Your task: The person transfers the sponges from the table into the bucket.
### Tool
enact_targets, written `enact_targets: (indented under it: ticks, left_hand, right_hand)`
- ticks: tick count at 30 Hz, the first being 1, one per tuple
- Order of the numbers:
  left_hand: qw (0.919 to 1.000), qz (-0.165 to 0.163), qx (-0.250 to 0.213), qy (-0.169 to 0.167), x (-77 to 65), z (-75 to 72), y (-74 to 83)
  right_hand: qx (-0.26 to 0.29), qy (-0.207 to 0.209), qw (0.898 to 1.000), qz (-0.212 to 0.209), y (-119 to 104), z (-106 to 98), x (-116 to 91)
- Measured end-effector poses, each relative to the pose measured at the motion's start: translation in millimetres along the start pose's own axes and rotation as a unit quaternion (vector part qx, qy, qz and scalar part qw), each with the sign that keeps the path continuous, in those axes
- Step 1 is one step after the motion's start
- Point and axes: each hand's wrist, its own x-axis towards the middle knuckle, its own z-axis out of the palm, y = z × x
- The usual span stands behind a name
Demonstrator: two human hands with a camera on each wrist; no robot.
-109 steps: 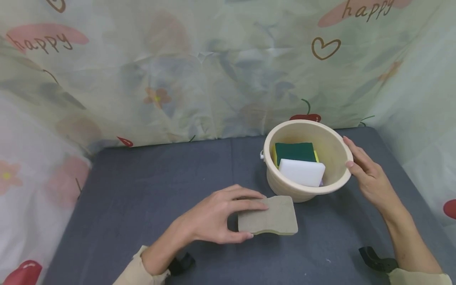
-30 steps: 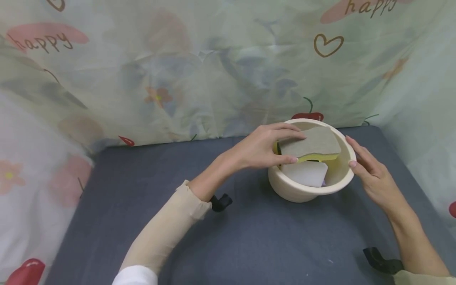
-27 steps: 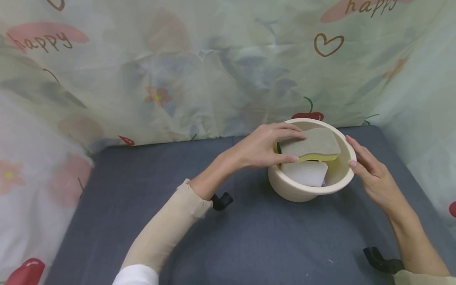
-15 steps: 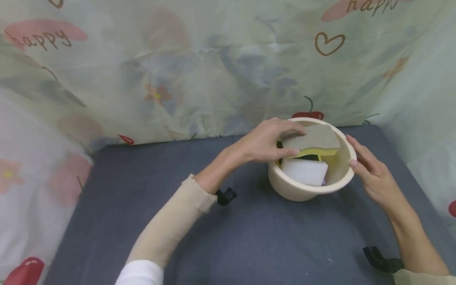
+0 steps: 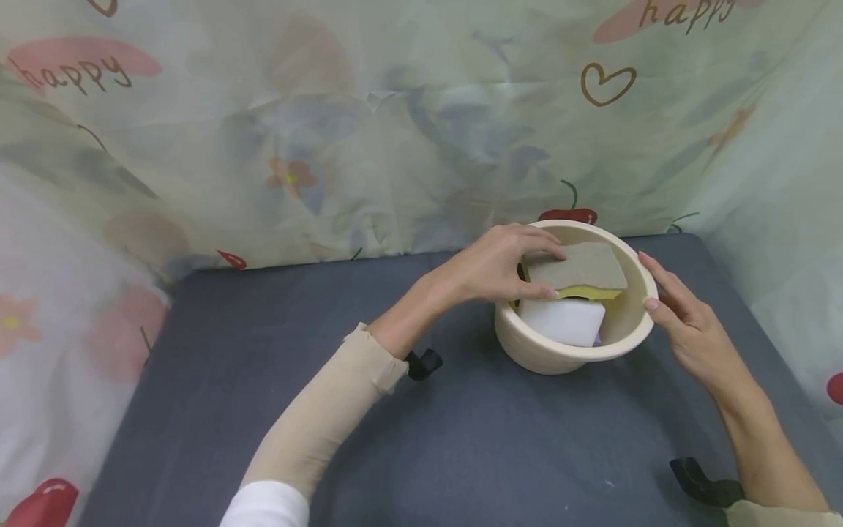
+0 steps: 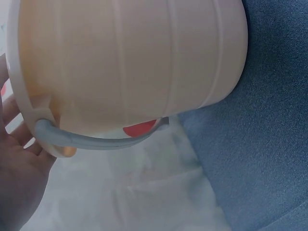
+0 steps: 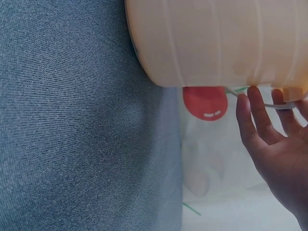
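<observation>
In the head view a cream bucket (image 5: 540, 357) stands at the back right of the table. My left hand (image 5: 497, 265) reaches over its left rim and grips a wavy-edged sponge (image 5: 582, 266), grey on top and yellow below, between thumb and fingers. This sponge lies inside the bucket's mouth, above a white sponge (image 5: 563, 322). A green-and-yellow sponge is nearly hidden beneath it. My right hand (image 5: 691, 329) holds the right rim, thumb on the edge and fingers outside. The right wrist view shows those fingers (image 7: 260, 113) along the bucket's side.
A dark grey cloth (image 5: 263, 380) covers the table. Patterned curtains (image 5: 395, 146) hang behind and at both sides. The bucket's grey handle (image 6: 91, 141) hangs on its side in the left wrist view. A small purple bit (image 5: 597, 339) shows inside the bucket.
My left hand has carried the grey-and-yellow sponge from the table up and right into the bucket. Over the last half second it has sunk slightly. The right hand stays on the rim.
</observation>
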Motion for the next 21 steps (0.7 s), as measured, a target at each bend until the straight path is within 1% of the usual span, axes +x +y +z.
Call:
enact_targets:
  ticks: [7, 13, 16, 21]
  left_hand:
    - [0.9998, 0.001, -0.018, 0.003, 0.7, 3.3, -1.5]
    - [0.9994, 0.018, -0.025, 0.015, -2.2, 4.3, -2.2]
    - [0.9991, 0.026, -0.022, 0.025, -4.5, 5.7, -2.8]
    - [0.9987, 0.033, -0.011, 0.037, -7.4, 7.2, -3.0]
  right_hand:
    - [0.008, 0.0, 1.0, 0.003, -0.6, 0.4, -0.7]
    - [-0.002, 0.001, 1.0, 0.009, -0.4, 1.8, 0.5]
    - [-0.003, 0.0, 1.0, 0.01, -0.1, 2.8, 1.2]
    - [0.007, -0.002, 1.0, -0.005, 2.8, 4.6, 1.3]
